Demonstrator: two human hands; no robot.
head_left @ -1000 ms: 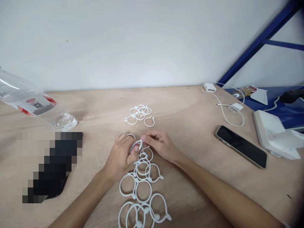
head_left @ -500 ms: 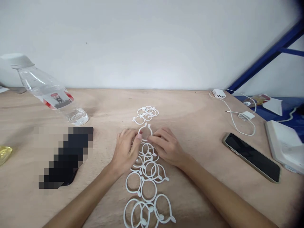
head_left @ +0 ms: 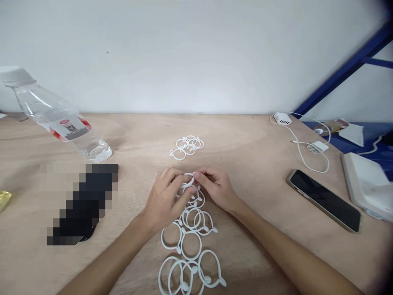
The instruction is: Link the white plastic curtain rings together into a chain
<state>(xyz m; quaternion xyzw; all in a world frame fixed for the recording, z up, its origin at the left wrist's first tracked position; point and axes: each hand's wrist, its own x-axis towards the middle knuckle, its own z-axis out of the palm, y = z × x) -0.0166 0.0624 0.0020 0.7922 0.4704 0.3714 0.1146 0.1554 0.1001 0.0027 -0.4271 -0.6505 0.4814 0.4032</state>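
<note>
A white ring (head_left: 188, 175) is pinched between both hands, mostly hidden by the fingers. My left hand (head_left: 168, 194) grips its left side, thumb and fingers closed on it. On its right side, my right hand (head_left: 215, 184) holds it between thumb and forefinger. Under and below the hands, several white rings with small leaf-shaped ends lie in overlapping groups, among them a single ring (head_left: 191, 259) and a ring at the lower right (head_left: 199, 266). Farther back on the wooden table lies a small cluster of white rings (head_left: 179, 159).
A clear bottle (head_left: 66, 123) stands at the left, above a pixelated dark object (head_left: 89, 200). At the right are a phone (head_left: 325, 200), a white charger with cable (head_left: 282, 119) and a white device (head_left: 365, 180). A wall (head_left: 196, 57) rises behind the table.
The open ring, earlier upright between my hands, has tilted and come nearer. My right thumb now presses at its end, and my left fingers have curled over it. The view has shifted slightly.
</note>
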